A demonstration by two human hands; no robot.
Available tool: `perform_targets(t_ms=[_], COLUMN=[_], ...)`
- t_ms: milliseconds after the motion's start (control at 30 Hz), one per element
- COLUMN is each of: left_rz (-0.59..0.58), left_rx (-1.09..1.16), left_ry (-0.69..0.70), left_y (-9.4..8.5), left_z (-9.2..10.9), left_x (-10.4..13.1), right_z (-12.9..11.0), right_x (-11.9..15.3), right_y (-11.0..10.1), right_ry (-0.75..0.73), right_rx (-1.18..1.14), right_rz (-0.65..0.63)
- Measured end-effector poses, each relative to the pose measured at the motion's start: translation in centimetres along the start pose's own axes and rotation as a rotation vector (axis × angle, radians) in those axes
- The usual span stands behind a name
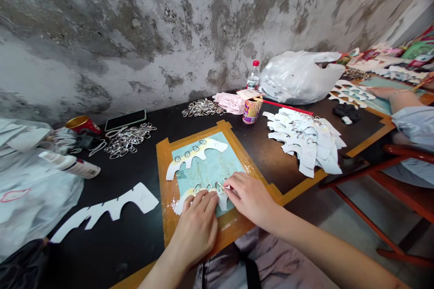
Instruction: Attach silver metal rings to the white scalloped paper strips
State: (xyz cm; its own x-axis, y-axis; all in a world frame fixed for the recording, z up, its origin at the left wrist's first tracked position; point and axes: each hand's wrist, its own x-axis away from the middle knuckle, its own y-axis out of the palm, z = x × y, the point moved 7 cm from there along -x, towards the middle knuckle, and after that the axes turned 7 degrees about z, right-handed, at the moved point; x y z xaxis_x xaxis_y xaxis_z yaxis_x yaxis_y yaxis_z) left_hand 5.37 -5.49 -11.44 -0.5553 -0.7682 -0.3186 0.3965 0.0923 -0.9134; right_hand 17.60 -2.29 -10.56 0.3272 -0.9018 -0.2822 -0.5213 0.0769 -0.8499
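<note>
A white, curved, scalloped piece (222,202) with several metal rings along its top edge lies on the light-blue mat (217,162) in front of me. The curled fingers of my left hand (199,223) press on its middle, just below a metal ring (209,187). With thumb and forefinger together, my right hand (250,196) pinches at the piece's right part, beside another ring (219,186). Its fingertips partly hide what they grip. Farther up the mat rests a second scalloped piece (213,144), with a yellowish band and rings along it.
Brown tape (165,198) frames the mat. Left are a loose white piece (111,205), a white bottle (73,165), a ring pile (127,139) and a phone (125,119). A paper cup (251,112) stands behind; stacked pieces (308,140) lie right, near a co-worker's arm (400,99).
</note>
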Motion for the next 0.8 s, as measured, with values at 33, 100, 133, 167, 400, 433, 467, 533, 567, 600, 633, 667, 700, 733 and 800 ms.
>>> perform_targets(t_ms=[33,100,133,167,400,433,467,533,567,600,633,667,700,733,800], left_rz=[-0.006,-0.01,-0.005,0.002,0.06,0.069,0.078,0.089,0.09,0.094,0.099,0.105,0.113,0.126,0.148], left_rx=[0.025,0.057,0.067,0.074,0.027,0.013,0.001,-0.012,-0.013,-0.013,-0.012,-0.011,-0.011,-0.015,-0.028], left_ry=[-0.015,-0.038,-0.049,-0.059,-0.085,-0.087,-0.09,-0.096,-0.099,-0.108,-0.118,-0.131,-0.144,-0.156,-0.169], left_y=[-0.1,-0.2,-0.2,-0.3,0.0,0.1,0.1,0.3,0.3,0.4,0.4,0.3,0.3,0.2,0.1], left_z=[-0.1,-0.2,-0.2,-0.3,0.0,0.1,0.1,0.2,0.2,0.2,0.2,0.2,0.2,0.1,0.0], left_x=[0.1,0.2,0.2,0.2,0.5,0.6,0.6,0.7,0.8,0.8,0.8,0.7,0.6,0.5,0.0], right_z=[0.0,-0.2,-0.4,-0.6,-0.2,-0.2,-0.3,-0.4,-0.5,-0.7,-0.8,-0.9,-0.9,-0.8,0.1], right_x=[-0.4,-1.0,-1.2,-1.3,-1.2,-1.2,-1.2,-1.2,-1.2,-1.1,-1.0,-0.9,-0.7,-0.5,-0.3], right_y=[0.0,0.7,1.2,1.5,2.9,3.0,3.2,3.5,3.7,3.7,3.7,3.7,3.5,3.2,1.9], right_ry=[0.021,0.036,0.041,0.048,0.122,0.118,0.113,0.104,0.101,0.096,0.085,0.069,0.048,0.026,0.001], right_rx=[0.029,0.093,0.123,0.152,0.321,0.34,0.353,0.354,0.343,0.324,0.299,0.268,0.224,0.163,0.018], right_rz=[-0.007,-0.056,-0.08,-0.097,-0.133,-0.138,-0.139,-0.141,-0.144,-0.148,-0.151,-0.152,-0.156,-0.157,-0.121])
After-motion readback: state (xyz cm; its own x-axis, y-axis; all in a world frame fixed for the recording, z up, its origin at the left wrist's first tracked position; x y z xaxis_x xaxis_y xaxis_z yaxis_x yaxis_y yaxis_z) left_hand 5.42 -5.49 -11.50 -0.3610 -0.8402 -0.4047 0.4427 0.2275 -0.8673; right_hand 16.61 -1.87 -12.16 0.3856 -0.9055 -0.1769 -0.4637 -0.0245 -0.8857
